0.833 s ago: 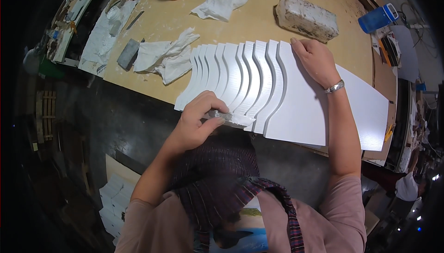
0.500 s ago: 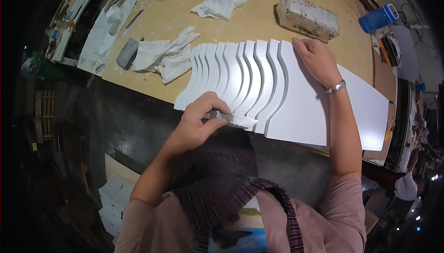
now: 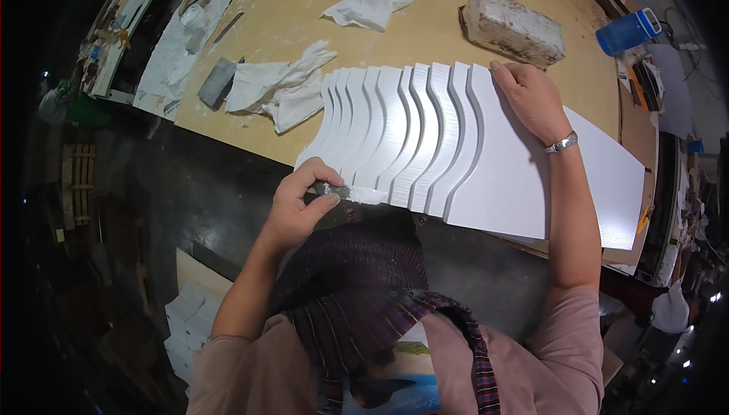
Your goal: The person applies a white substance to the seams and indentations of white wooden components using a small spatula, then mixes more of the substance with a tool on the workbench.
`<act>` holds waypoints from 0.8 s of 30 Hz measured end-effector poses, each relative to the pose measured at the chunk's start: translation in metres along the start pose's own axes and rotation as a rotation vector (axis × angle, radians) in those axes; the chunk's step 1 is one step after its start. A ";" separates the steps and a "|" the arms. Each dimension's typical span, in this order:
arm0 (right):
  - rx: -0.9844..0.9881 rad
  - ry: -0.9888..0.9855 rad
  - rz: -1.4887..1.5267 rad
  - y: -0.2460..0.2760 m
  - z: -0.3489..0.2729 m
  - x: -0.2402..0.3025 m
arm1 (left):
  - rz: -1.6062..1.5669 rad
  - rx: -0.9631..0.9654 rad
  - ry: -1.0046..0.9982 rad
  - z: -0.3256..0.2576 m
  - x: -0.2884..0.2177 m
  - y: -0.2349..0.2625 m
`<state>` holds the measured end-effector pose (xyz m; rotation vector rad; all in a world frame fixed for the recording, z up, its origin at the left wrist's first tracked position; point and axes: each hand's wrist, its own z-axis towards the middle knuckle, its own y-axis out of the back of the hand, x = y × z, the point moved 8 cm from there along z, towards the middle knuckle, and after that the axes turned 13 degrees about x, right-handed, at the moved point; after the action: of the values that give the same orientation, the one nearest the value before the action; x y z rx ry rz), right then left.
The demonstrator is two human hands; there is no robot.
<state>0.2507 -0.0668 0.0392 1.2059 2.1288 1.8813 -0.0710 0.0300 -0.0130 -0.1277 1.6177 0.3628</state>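
White wavy-ribbed panel [image 3: 456, 142] lies flat on the plywood surface [image 3: 425, 28], its near edge overhanging toward the person. Left hand [image 3: 298, 206] is closed in a pinch on a small flat scraper [image 3: 342, 191] smeared with white filler, blade tip touching the near ends of the ribs. Right hand [image 3: 531, 100] is open, palm down, fingers spread on the panel's far edge, holding nothing, pressing the panel in place. Step in hand, as judged: dressing the cut ends of the ribs with filler, near the left of the row. Next move likely calls for keeping the blade flush to the end faces and the panel held from sliding. Crumpled white rags [image 3: 281, 85] lie just beside the panel; a plaster-crusted brick [image 3: 512, 28] sits beyond.
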 end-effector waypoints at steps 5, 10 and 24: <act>0.072 -0.035 -0.029 -0.002 0.002 -0.001 | 0.014 0.078 -0.031 0.006 -0.005 -0.011; 0.029 -0.033 -0.023 0.001 -0.001 0.003 | -0.019 0.048 0.025 0.010 0.003 -0.007; 0.032 -0.031 -0.010 0.002 -0.003 0.004 | 0.074 0.060 0.029 0.013 0.002 -0.003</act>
<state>0.2471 -0.0668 0.0437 1.2195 2.1527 1.8190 -0.0577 0.0316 -0.0158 -0.0278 1.6637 0.3708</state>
